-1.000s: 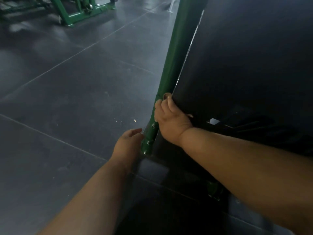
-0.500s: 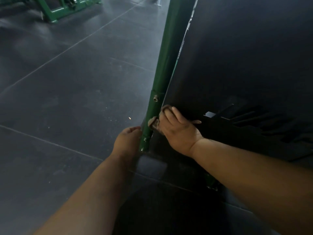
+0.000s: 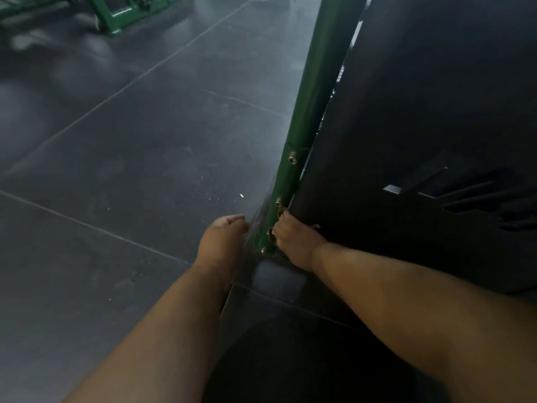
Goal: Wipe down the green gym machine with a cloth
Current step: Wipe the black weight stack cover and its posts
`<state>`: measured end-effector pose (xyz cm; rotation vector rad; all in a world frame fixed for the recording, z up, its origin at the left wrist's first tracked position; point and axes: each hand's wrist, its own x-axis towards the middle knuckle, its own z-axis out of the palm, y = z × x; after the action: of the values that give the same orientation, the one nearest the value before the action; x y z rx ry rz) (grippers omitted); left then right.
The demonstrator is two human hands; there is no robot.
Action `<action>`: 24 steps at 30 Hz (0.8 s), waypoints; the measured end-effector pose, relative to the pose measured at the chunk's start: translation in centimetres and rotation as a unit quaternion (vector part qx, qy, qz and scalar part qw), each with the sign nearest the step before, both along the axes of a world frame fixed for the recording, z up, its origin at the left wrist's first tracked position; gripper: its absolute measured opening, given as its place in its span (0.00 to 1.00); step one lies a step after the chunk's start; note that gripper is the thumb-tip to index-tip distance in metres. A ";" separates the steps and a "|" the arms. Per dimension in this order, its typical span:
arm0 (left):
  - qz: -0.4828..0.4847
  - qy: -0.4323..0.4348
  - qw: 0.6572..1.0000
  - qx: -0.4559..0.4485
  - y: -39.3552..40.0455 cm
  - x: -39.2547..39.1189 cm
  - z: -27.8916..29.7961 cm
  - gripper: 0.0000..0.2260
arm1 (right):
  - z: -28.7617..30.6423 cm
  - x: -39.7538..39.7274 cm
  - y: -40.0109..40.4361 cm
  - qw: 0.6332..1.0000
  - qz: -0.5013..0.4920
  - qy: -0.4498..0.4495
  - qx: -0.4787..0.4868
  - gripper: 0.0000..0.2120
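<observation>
The right hand [image 3: 293,239] is pressed against the foot of the slanted green painted metal post [image 3: 313,106] of the gym machine, fingers curled round a small wad of brownish cloth [image 3: 271,234] of which only a scrap shows at the fingertips. It is held low, probably to rub the bolted sleeve where the post meets its base, a spot that would collect dirt. The left hand [image 3: 223,237] sits just left of the post's foot, low by the dark tiled rubber floor [image 3: 116,158], fingers loosely curled and holding nothing visible; it seems to steady the crouched person, though I cannot tell whether it touches the floor.

The post is glossy green, running from the far top of the scene down to the near centre, with brass-coloured bolt heads [image 3: 292,157] near its lower end. Directly right of it stands a large black panel [image 3: 436,112]. Another green metal frame [image 3: 128,13] stands far left.
</observation>
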<state>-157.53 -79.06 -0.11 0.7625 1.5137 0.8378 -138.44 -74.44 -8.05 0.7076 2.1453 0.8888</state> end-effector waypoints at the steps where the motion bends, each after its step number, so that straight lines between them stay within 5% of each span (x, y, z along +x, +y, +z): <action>1: 0.006 -0.005 1.000 0.008 0.0 0.2 0.2 0.08 | -1.0 0.0 -0.1 1.000 0.010 -0.012 0.006 0.24; 15: -0.062 0.014 0.997 0.034 -0.6 4.4 -2.2 0.07 | -7.5 -1.0 0.1 0.997 -0.003 -0.079 -0.015 0.28; 19: -0.041 0.017 0.999 0.023 -0.4 5.0 -2.9 0.13 | -5.7 -0.1 -0.3 0.999 0.007 -0.005 0.053 0.27; 24: -0.034 -0.017 0.999 0.018 0.0 5.9 -2.0 0.18 | 6.1 2.1 -1.6 0.963 -0.003 0.183 0.196 0.28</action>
<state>-151.65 -79.05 -2.15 0.8178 1.4390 0.8246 -136.38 -76.00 -1.95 1.1501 2.3027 1.2816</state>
